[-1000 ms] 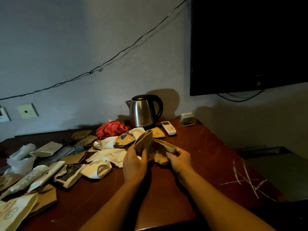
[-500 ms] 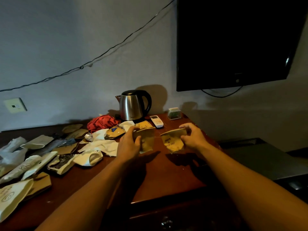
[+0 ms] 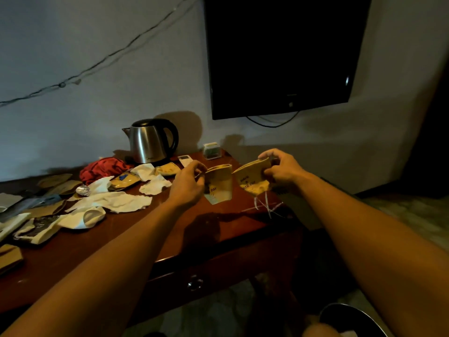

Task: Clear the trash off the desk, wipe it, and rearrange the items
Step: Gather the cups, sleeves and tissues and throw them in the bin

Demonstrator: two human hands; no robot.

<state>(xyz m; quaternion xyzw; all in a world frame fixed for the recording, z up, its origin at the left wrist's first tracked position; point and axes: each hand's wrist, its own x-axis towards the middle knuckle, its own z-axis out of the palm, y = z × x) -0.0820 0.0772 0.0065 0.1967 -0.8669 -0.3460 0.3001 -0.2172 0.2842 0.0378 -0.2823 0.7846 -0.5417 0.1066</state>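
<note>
desk (image 3: 126, 242): right end | left hand (image 3: 187, 184) grips flattened cup (image 3: 220, 184) | right hand (image 3: 281, 167) pinches second cup (image 3: 252, 177), just beside, both aloft

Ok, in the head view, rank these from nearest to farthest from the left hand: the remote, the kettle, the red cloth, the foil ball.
From the left hand:
1. Remote, just behind its fingers, toward the wall.
2. Kettle, further back and to the left, against the wall.
3. Red cloth, left of the kettle.
4. Foil ball, farthest left, among the paper trash.
</note>
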